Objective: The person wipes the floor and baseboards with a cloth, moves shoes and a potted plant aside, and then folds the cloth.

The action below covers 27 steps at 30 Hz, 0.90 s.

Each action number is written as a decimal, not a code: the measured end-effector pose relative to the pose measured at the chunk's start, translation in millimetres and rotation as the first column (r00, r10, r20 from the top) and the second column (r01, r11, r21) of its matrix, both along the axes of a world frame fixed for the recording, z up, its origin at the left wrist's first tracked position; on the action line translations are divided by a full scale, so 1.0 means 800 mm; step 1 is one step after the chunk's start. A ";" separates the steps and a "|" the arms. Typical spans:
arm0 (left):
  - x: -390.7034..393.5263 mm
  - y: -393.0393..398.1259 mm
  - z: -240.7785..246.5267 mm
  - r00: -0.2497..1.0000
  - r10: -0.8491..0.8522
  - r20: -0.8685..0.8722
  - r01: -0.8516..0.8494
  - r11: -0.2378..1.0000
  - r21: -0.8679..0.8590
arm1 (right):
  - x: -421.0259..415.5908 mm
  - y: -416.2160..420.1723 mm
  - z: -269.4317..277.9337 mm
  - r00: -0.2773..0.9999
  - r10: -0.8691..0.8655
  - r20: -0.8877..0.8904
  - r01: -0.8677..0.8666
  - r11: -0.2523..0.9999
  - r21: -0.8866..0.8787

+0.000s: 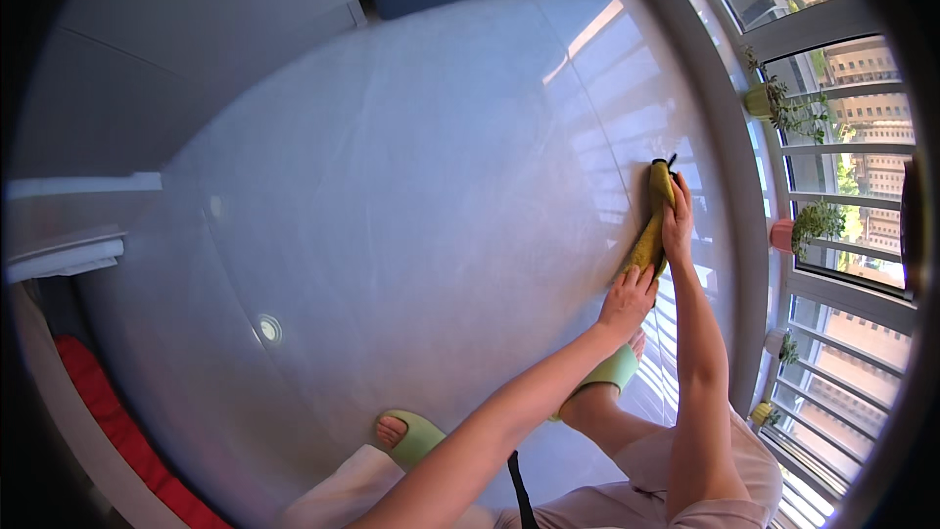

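Observation:
My left hand [630, 300] grips the lower end of a yellow-green cloth [651, 235] with dark trim. Farther along the same cloth, my right hand [680, 217] holds its right side near the far end. The cloth is bunched into a long, narrow shape between the hands, and a short black strip sticks out at its tip. Beneath it is a glossy pale tiled floor [411, 198]; whether the cloth touches the floor I cannot tell. Fingers hide part of the cloth's edges.
On the right, potted plants [783, 235] line the sill below barred windows [852, 162]. Grey cabinet panels [183, 51] stand at upper left. Something red [110, 411] lies at lower left. My feet wear green slippers [415, 437]. A black strap [521, 488] hangs near my lap.

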<state>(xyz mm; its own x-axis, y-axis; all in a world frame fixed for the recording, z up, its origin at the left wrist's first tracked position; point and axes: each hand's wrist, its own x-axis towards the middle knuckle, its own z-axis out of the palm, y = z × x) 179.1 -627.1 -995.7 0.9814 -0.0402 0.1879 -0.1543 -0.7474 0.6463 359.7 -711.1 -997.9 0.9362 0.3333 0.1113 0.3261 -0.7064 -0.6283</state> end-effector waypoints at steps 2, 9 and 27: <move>-0.020 -0.013 -0.018 0.997 -0.049 -0.060 0.046 0.998 -0.041 | -0.025 -0.028 -0.030 0.996 -0.005 0.092 0.019 0.989 -0.147; -0.119 0.073 -0.025 0.999 -0.027 0.039 0.027 1.000 -0.002 | -0.108 0.081 -0.035 0.961 0.238 0.139 -0.189 0.936 -0.298; -0.527 0.497 0.031 0.960 0.015 -0.280 0.136 0.848 0.513 | -0.479 0.511 -0.012 0.659 0.743 -0.116 -0.749 0.636 -0.184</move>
